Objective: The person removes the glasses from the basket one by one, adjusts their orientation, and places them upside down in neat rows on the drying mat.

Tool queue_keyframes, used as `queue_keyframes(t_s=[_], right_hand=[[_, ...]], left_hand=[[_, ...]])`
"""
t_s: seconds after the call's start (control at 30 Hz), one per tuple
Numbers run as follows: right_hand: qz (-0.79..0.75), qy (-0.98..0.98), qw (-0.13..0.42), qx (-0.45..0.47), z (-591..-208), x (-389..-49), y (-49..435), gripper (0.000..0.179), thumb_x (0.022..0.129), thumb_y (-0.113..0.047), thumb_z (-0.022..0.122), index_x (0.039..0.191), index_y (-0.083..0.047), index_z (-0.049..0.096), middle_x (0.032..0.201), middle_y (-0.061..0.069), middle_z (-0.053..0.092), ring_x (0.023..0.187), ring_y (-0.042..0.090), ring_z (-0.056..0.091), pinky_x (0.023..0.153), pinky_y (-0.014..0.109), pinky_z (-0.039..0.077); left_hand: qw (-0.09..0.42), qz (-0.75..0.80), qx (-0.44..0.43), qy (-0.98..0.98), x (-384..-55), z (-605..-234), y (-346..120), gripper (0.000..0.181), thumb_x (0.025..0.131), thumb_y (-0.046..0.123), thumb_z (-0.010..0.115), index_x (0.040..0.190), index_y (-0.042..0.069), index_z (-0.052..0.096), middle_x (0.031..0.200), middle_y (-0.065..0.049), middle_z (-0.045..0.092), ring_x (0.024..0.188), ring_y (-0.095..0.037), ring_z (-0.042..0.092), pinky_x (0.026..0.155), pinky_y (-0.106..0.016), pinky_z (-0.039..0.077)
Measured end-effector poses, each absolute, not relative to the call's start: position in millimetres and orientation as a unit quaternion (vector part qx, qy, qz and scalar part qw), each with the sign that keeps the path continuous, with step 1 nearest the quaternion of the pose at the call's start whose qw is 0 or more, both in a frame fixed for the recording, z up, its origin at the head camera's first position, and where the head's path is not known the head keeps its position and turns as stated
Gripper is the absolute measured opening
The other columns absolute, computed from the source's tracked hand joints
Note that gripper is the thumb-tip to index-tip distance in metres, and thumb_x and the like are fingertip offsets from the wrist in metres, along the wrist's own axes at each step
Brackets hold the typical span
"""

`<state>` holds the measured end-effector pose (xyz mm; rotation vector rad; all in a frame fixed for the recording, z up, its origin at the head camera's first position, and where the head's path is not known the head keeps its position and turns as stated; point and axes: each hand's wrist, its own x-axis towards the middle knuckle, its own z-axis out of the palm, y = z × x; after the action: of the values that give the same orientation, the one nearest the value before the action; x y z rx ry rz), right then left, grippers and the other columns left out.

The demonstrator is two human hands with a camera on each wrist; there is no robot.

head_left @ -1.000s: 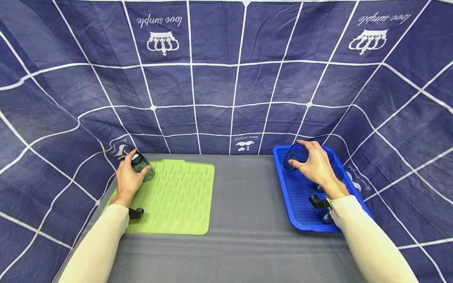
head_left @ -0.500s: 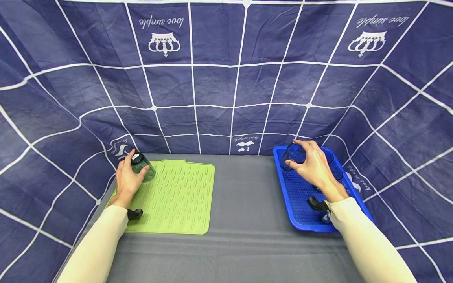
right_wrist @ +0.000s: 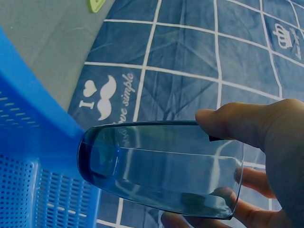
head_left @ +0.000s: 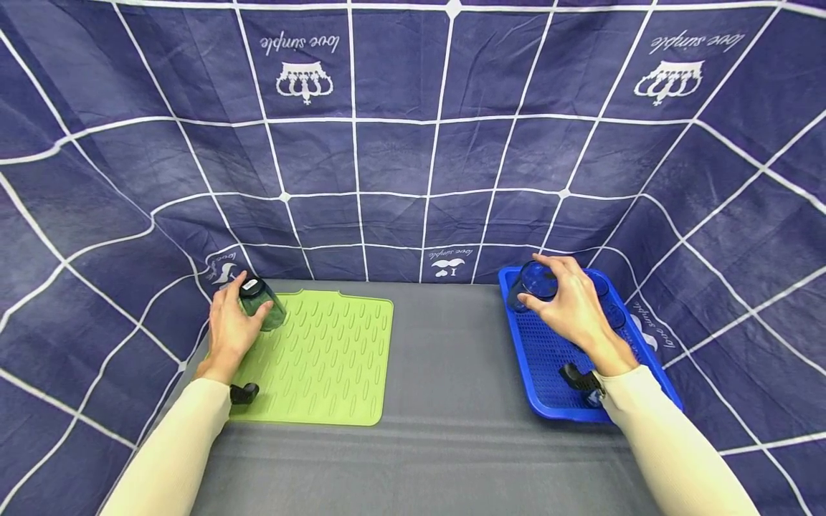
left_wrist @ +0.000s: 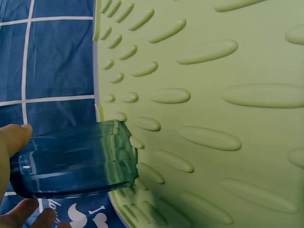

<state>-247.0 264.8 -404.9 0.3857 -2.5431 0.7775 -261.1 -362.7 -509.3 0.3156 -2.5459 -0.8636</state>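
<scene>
At the far left corner of the green drying mat (head_left: 329, 358), my left hand (head_left: 234, 330) grips a blue-green drinking glass (head_left: 266, 307). This glass stands upside down, its dark base with a white sticker uppermost; its lower end meets the mat in the left wrist view. My right hand (head_left: 576, 308) holds a second clear bluish glass (right_wrist: 161, 166) around its rim, thumb on one side and fingers on the other. That glass has its mouth up and is at the far left corner of the blue basket (head_left: 530, 390); whether it touches the basket floor I cannot tell.
More glasses (head_left: 613, 312) lie in the basket, partly hidden by my right hand and wrist. Between mat and basket runs the grey tabletop (head_left: 445, 358). A blue checked cloth (head_left: 393, 158) hangs behind and along both sides.
My right hand has shifted slightly left with its glass inside the basket area. The left hand and its glass look nearly still; the head view has shifted a little.
</scene>
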Motion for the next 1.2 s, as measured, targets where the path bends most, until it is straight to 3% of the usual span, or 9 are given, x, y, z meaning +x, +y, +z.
queue_keyframes(t_s=[0.23,0.7,0.97,1.2], right_hand=[[0.29,-0.917,0.23,0.146,-399.4,-239.6,256.9,0.078,0.086,-0.018,0.1,0.156,-0.001,0.07,0.148,0.032,0.069,0.141,0.055,0.066,0.118,0.072,0.049],[0.3,-0.909,0.239,0.162,-392.9,-227.6,241.5,0.077,0.085,-0.02,0.101,0.154,-0.003,0.072,0.145,0.029,0.072,0.138,0.052,0.069,0.115,0.07,0.052],[0.307,-0.907,0.239,0.162,-393.0,-222.6,233.9,0.077,0.084,-0.021,0.102,0.154,-0.005,0.073,0.141,0.026,0.073,0.134,0.05,0.071,0.112,0.068,0.054],[0.314,-0.903,0.245,0.163,-393.9,-216.3,229.9,0.077,0.083,-0.021,0.103,0.153,-0.005,0.073,0.14,0.025,0.075,0.131,0.048,0.072,0.109,0.067,0.055]], left_hand=[[0.24,-0.312,0.103,-0.914,-254.7,-499.1,-354.6,0.084,0.102,0.023,0.088,0.176,0.016,0.049,0.17,-0.034,0.053,0.16,-0.059,0.047,0.132,-0.074,0.038],[0.329,-0.292,0.02,-0.898,-242.6,-481.4,-327.3,0.071,0.096,0.017,0.093,0.161,0.011,0.066,0.162,-0.03,0.062,0.144,-0.061,0.057,0.119,-0.075,0.044],[0.352,-0.295,-0.008,-0.888,-237.3,-474.3,-311.8,0.068,0.094,0.015,0.095,0.157,0.009,0.07,0.159,-0.029,0.065,0.141,-0.062,0.06,0.109,-0.079,0.049],[0.358,-0.304,-0.045,-0.882,-233.5,-466.9,-292.9,0.067,0.093,0.015,0.096,0.155,0.007,0.07,0.158,-0.029,0.065,0.14,-0.061,0.06,0.115,-0.077,0.046]])
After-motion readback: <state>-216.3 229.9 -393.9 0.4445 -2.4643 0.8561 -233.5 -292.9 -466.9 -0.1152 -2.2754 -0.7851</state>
